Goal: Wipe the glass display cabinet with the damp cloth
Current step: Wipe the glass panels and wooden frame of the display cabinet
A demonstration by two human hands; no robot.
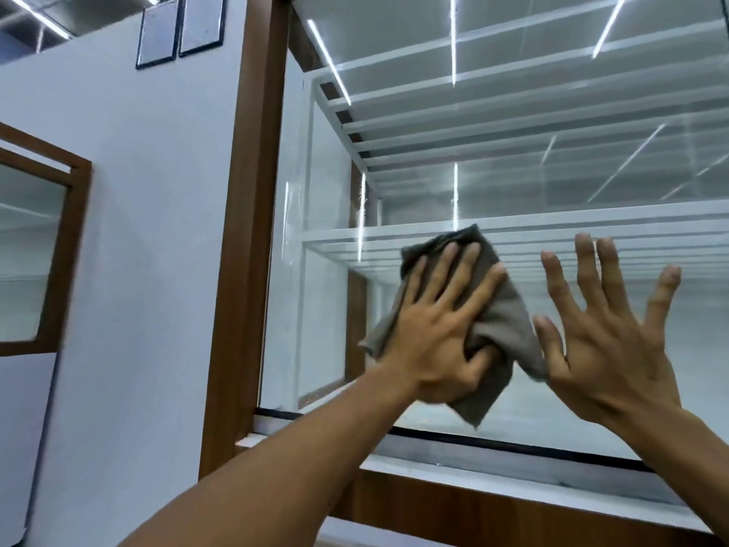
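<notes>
The glass display cabinet (513, 171) fills the right half of the view, with white shelves behind its front pane and a brown wooden frame (244, 230) on its left side. My left hand (438, 329) presses a crumpled grey-brown cloth (501, 309) flat against the pane, fingers spread over it and thumb tucked into its folds. My right hand (607, 341) is raised beside the cloth with fingers spread wide, palm toward the glass, holding nothing. Whether it touches the pane I cannot tell.
A white ledge (513, 479) and a brown wooden base run under the pane. A white wall (150, 191) stands to the left with a wood-framed window (35, 250) and two dark-framed pictures (181, 29) high up.
</notes>
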